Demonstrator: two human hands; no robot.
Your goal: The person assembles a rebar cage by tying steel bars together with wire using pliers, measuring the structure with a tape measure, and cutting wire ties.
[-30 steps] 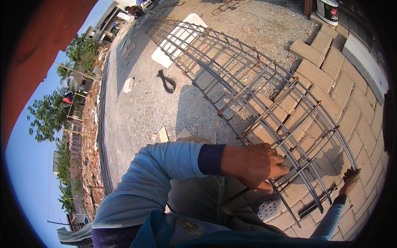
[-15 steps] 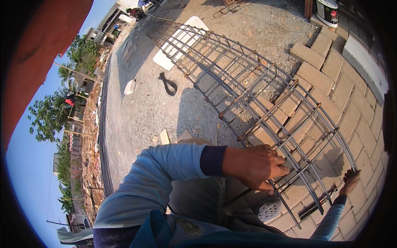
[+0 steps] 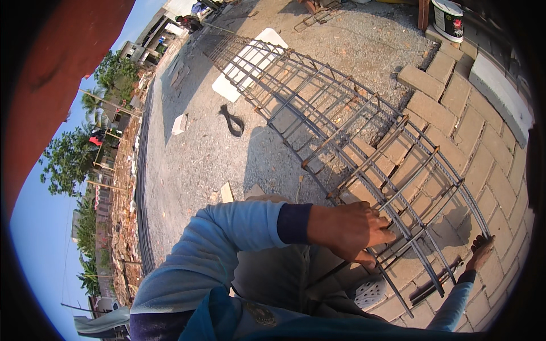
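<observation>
A long cage of steel reinforcing bars (image 3: 336, 137), with cross ties along its length, stretches from near my knees to the far upper left. My left hand (image 3: 348, 230) is closed over the cage's near left side, its fingers curled around a bar and its thumb lower down. At the right, my right hand (image 3: 480, 254) grips the near end of the cage's outer right bar, its fingers wrapped about the tip. Several loose bar ends stick out between my two hands. My left palm hides part of the steel below it.
Paving blocks (image 3: 438, 108) lie under the cage's near end. Gravel ground (image 3: 199, 153) spreads left, with a loop of dark tie wire (image 3: 232, 121) and a white block (image 3: 180, 124). A white slab (image 3: 227, 85) lies beneath the far end. A bucket (image 3: 448, 21) stands at the upper right.
The picture has shifted very slightly. Both hands keep their hold on the cage, and its bars stay in nearly the same place.
</observation>
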